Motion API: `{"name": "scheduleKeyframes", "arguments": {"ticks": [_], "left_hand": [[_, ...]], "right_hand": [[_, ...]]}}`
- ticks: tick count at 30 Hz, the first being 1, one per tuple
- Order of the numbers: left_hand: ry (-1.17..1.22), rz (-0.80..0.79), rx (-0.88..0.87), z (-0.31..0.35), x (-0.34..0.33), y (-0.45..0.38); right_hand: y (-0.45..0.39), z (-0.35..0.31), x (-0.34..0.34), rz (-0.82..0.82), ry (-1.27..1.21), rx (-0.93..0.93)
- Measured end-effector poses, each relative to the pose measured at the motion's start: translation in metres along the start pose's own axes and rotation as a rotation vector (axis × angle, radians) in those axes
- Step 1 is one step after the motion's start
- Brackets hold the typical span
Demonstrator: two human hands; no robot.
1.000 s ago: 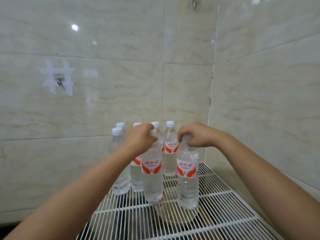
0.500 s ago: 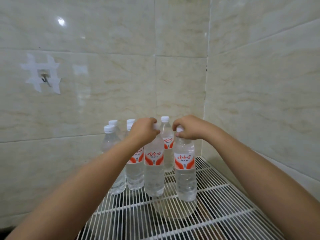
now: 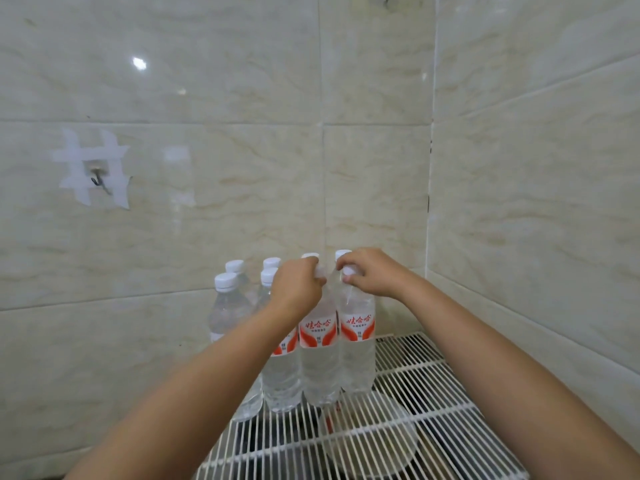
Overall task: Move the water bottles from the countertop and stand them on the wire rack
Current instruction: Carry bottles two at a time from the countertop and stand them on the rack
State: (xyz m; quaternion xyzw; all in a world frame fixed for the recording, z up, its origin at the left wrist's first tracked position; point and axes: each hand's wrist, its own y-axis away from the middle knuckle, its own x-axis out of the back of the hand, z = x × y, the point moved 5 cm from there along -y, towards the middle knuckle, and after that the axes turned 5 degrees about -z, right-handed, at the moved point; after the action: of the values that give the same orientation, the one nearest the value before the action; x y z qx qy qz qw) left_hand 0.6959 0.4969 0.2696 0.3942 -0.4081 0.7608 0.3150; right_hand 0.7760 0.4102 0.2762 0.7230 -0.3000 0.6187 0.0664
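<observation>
**Bottles set down at the back corner of the wire rack**

Hands at the necks of two front bottles. The left hand (image 3: 297,289) has its fingers curled round the cap and neck of the left front bottle (image 3: 318,358); the right hand (image 3: 372,273) pinches the cap of the right front bottle (image 3: 358,351) from above. Both bottles stand upright and touch side by side, red labels facing the camera, and their bases appear to rest on the white wire rack (image 3: 433,386). Behind and to the left stand further water bottles, among them a capped rear bottle (image 3: 227,306) near the tiled wall (image 3: 242,188); the group is packed close in the corner. A taped wall hook (image 3: 98,174) sits on the wall well apart to the left. The countertop is not in view, so whether more bottles wait there cannot be told.

Risks from this point, as a judgement. The bases sit on thin parallel wires; a base edge resting between wires could leave a bottle tilted, and letting go before it settles could tip it. The pack is tight, so one toppling bottle would likely knock its neighbours. A hand drawn back carelessly could catch a cap and pull a bottle forward. A forearm sweeping low could brush the left rear bottles.
</observation>
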Motion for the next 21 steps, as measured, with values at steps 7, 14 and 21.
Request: {"name": "scheduleKeyframes", "arguments": {"ticks": [7, 14, 21], "left_hand": [[-0.102, 0.009, -0.084, 0.0, -0.005, 0.004], [-0.171, -0.016, -0.176, 0.0, -0.005, 0.022], [-0.289, 0.085, -0.09, -0.033, 0.024, 0.059]], "right_hand": [[0.0, -0.002, -0.006, 0.036, 0.006, 0.025], [0.01, 0.002, -0.017, 0.143, -0.072, -0.065], [0.036, -0.011, -0.023, 0.226, 0.014, -0.105]]}}
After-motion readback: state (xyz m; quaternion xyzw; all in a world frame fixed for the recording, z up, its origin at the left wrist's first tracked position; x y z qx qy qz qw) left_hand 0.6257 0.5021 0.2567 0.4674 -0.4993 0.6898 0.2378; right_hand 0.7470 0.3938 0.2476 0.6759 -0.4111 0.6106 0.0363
